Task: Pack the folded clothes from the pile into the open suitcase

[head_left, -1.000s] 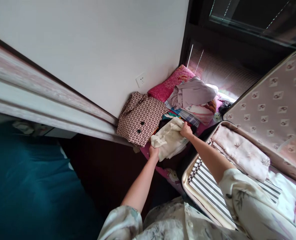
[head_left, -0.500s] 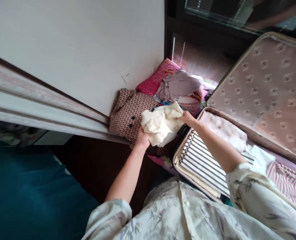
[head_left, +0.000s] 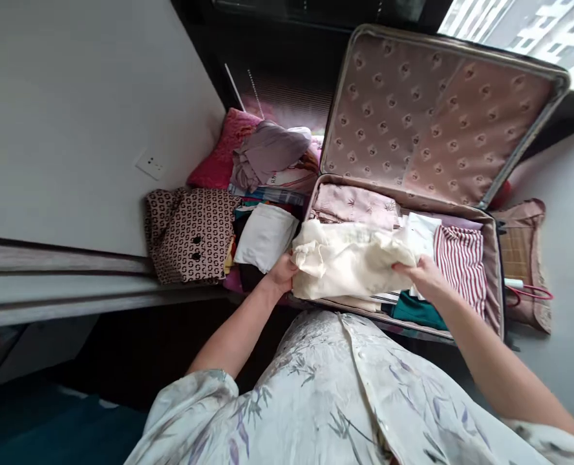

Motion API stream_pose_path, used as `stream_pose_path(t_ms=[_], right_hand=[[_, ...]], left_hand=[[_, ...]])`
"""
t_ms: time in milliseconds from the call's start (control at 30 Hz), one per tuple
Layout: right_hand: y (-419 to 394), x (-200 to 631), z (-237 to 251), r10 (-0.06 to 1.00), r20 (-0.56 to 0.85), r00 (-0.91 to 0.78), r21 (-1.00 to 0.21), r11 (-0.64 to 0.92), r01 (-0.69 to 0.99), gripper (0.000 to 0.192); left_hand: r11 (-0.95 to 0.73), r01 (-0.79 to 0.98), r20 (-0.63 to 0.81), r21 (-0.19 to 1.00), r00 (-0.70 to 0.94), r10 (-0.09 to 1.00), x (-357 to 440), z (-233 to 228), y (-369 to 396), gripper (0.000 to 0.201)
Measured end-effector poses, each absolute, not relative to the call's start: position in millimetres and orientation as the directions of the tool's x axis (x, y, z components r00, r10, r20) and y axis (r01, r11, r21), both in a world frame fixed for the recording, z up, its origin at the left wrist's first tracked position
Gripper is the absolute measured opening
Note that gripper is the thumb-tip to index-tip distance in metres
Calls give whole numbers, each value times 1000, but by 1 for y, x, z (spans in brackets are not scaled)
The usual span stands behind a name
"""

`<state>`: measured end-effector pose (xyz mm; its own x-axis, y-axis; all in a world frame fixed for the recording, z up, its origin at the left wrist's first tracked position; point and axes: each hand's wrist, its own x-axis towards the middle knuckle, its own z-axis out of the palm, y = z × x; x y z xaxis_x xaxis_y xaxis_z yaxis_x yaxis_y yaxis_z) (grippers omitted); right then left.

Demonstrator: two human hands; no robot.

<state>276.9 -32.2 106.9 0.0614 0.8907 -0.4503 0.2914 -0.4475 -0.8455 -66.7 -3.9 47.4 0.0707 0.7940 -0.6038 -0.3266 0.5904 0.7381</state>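
Observation:
A cream-coloured garment (head_left: 350, 261) is stretched between my two hands, over the near left part of an open suitcase (head_left: 496, 278). My left hand (head_left: 283, 272) is closed on its left end, and my right hand (head_left: 423, 276) grips its right end. The garment covers most of a black-and-white striped cloth beneath it. Just behind it, a folded pink garment (head_left: 357, 205) lies in the suitcase. To the right are a white folded cloth (head_left: 423, 231) and a red-and-white striped garment (head_left: 460, 261). A dark green cloth (head_left: 420, 310) shows at the near edge.
The suitcase lid (head_left: 432, 123) stands raised at the back. Left of the suitcase are a folded white cloth (head_left: 266, 236), a patterned brown bag (head_left: 190, 236), a mauve garment (head_left: 270, 152) and a pink cushion (head_left: 226, 145). A wall socket (head_left: 150, 165) is at left.
Both hands have carried the cream garment from beside the patterned bag rightward over the suitcase, where it is spread wider. The view has turned right, and a folded white cloth now shows beside the bag.

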Motion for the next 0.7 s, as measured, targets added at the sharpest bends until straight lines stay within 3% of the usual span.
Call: stream_pose_path(t_ms=[100, 267, 333, 433, 500, 600, 633, 700], right_hand=[[-83, 285, 60, 798, -583, 150, -771, -602, 209, 45], [-109, 286, 5, 738, -637, 221, -690, -675, 263, 47], [-111, 291, 0, 753, -620, 220, -695, -657, 292, 54], [-114, 298, 4, 788, -521, 327, -653, -615, 442, 66], [-115, 299, 10, 839, -333, 430, -583, -542, 606, 71], [-117, 292, 19, 920, -17, 391, -423, -361, 831, 65], [-118, 289, 20, 949, 22, 315, -380, -283, 881, 59], [-118, 280, 21, 995, -12, 101, -345, -98, 934, 50]], left_hand=[[754, -248, -702, 608, 275, 657, -43, 23, -5, 41], [838, -82, -795, 540, 278, 540, -33, 6, 1, 45], [834, -10, -808, 551, 242, 537, -38, 6, 0, 43], [758, 81, -762, 647, 120, 637, -45, 9, -5, 41], [616, 191, -621, 764, -38, 783, -46, 14, -12, 48], [235, 469, -158, 851, -198, 967, -42, 22, -25, 62], [111, 559, -10, 822, -180, 984, -40, 24, -30, 62], [-70, 672, 103, 738, -10, 995, -36, 26, -39, 53]])
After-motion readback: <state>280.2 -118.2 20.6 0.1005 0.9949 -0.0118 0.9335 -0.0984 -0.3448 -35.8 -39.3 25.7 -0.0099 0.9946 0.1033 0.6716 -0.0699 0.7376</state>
